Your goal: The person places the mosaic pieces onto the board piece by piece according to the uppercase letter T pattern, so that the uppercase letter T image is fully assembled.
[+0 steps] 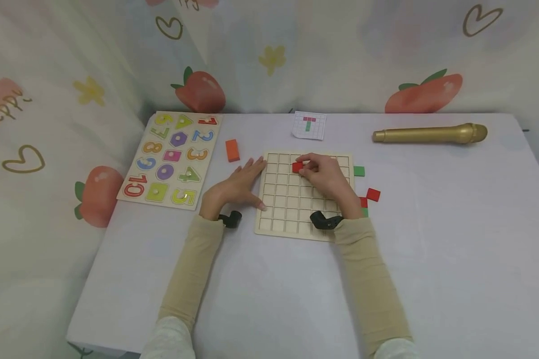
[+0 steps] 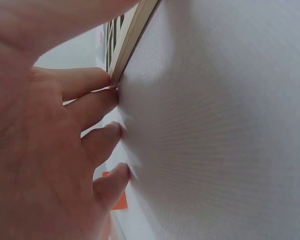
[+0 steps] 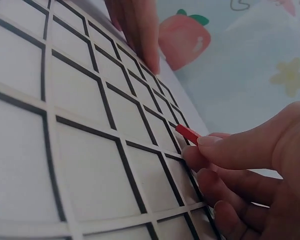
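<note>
A pale wooden grid board (image 1: 280, 227) lies flat on the white table. Between thumb and fingers my right hand (image 1: 325, 174) pinches a small red square tile (image 1: 297, 167) over the upper part of the grid. The right wrist view shows that red tile (image 3: 188, 133) tilted, one edge close to the grid lines. My left hand (image 1: 238, 185) spreads along the board's left edge with fingers extended; in the left wrist view its fingertips (image 2: 121, 172) touch the tablecloth and the board's edge. Red tiles (image 1: 373, 194) and a green tile (image 1: 359, 171) lie to the right of the board.
A number and shape puzzle board (image 1: 186, 202) lies at the left, with an orange block (image 1: 232, 150) beside it. Behind the grid is a card (image 1: 316, 130) with a T-shaped coloured pattern. A gold microphone (image 1: 424, 134) lies at the back right. A printed curtain (image 1: 296, 60) hangs behind.
</note>
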`<state>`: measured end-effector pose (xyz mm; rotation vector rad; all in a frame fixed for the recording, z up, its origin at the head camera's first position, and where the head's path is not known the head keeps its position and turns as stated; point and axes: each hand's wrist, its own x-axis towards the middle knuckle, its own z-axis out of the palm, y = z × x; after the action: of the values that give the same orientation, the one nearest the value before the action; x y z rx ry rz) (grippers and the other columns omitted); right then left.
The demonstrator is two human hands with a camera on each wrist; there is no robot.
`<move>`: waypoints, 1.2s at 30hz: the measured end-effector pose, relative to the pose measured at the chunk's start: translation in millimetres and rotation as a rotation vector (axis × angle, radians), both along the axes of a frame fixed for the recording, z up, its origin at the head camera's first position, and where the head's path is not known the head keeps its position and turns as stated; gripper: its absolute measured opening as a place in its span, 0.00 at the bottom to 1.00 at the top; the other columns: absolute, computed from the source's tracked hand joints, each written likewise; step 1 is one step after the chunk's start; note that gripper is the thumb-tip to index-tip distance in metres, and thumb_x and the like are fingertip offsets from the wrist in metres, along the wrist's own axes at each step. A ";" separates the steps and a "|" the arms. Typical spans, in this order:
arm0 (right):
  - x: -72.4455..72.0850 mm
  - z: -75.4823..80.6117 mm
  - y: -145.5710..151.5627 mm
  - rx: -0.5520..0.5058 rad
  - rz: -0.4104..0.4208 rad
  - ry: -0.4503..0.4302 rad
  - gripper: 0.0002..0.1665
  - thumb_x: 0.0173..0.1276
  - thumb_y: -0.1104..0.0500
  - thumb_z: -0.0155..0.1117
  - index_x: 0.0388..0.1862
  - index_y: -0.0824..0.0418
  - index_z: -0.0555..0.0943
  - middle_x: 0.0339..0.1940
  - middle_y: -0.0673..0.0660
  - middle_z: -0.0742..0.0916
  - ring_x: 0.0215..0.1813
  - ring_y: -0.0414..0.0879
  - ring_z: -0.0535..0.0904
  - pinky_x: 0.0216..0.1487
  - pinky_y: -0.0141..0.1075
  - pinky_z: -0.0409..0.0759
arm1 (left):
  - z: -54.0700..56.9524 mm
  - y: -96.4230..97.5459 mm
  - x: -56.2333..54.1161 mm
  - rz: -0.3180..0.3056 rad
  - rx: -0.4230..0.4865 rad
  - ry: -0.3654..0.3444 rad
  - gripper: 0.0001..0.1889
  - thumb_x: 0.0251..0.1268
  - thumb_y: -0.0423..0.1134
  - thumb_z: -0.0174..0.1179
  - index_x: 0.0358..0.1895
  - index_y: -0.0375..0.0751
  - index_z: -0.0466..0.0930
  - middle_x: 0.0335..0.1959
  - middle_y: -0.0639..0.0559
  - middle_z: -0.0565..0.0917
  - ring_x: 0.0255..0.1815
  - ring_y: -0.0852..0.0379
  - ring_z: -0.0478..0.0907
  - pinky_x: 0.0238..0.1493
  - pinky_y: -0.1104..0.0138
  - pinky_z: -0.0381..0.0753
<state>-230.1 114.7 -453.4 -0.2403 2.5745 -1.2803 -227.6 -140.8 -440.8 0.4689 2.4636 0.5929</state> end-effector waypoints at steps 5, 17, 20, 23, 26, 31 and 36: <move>0.1 -1.7 -4.5 0.026 -0.003 0.024 0.20 0.76 0.60 0.62 0.65 0.59 0.81 0.47 0.62 0.88 0.49 0.54 0.81 0.53 0.44 0.78 | 1.0 0.0 -0.5 -0.006 -0.002 0.000 0.66 0.49 0.49 0.82 0.85 0.47 0.40 0.87 0.54 0.38 0.87 0.54 0.28 0.86 0.57 0.30; 3.2 0.1 -9.4 0.079 -0.018 0.059 0.20 0.75 0.61 0.61 0.63 0.59 0.83 0.46 0.60 0.86 0.46 0.54 0.80 0.48 0.42 0.77 | 2.2 -1.3 1.3 -0.011 -0.003 0.003 0.68 0.48 0.49 0.82 0.85 0.46 0.39 0.87 0.52 0.37 0.87 0.52 0.28 0.86 0.55 0.30; 4.4 5.0 0.1 0.028 -0.009 0.043 0.21 0.76 0.61 0.61 0.65 0.59 0.81 0.51 0.61 0.87 0.53 0.55 0.83 0.57 0.46 0.80 | 2.5 -1.1 1.5 -0.010 0.000 0.007 0.68 0.48 0.49 0.82 0.85 0.45 0.40 0.87 0.52 0.38 0.87 0.52 0.28 0.86 0.55 0.30; 5.4 10.6 12.3 0.015 -0.024 0.027 0.22 0.76 0.60 0.61 0.67 0.57 0.80 0.54 0.61 0.87 0.56 0.56 0.83 0.58 0.49 0.81 | 3.1 -0.8 1.9 -0.014 0.002 0.010 0.68 0.48 0.49 0.82 0.85 0.44 0.40 0.87 0.51 0.38 0.87 0.51 0.29 0.86 0.55 0.30; 6.1 16.2 24.6 0.039 -0.043 0.023 0.23 0.76 0.59 0.62 0.68 0.56 0.80 0.54 0.61 0.87 0.55 0.56 0.83 0.55 0.47 0.80 | 4.3 -0.5 2.7 -0.017 0.000 0.013 0.67 0.48 0.48 0.82 0.85 0.44 0.40 0.87 0.50 0.38 0.87 0.51 0.29 0.86 0.54 0.31; 10.6 26.2 46.6 0.065 -0.062 0.015 0.23 0.76 0.58 0.63 0.68 0.56 0.80 0.54 0.62 0.88 0.53 0.56 0.84 0.51 0.43 0.79 | 5.6 0.6 3.1 -0.015 0.000 0.013 0.67 0.49 0.48 0.82 0.85 0.43 0.40 0.87 0.49 0.39 0.87 0.50 0.29 0.86 0.54 0.31; 16.7 33.2 72.2 0.066 -0.085 -0.012 0.23 0.75 0.56 0.62 0.67 0.55 0.80 0.54 0.61 0.87 0.54 0.55 0.83 0.53 0.42 0.77 | 4.2 1.9 2.3 -0.016 0.003 0.015 0.66 0.49 0.48 0.82 0.85 0.43 0.41 0.87 0.50 0.39 0.87 0.51 0.30 0.87 0.54 0.31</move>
<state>-213.3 186.9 -420.2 -0.1112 2.6375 -1.2189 -225.4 -138.9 -436.6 0.4955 2.4717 0.5887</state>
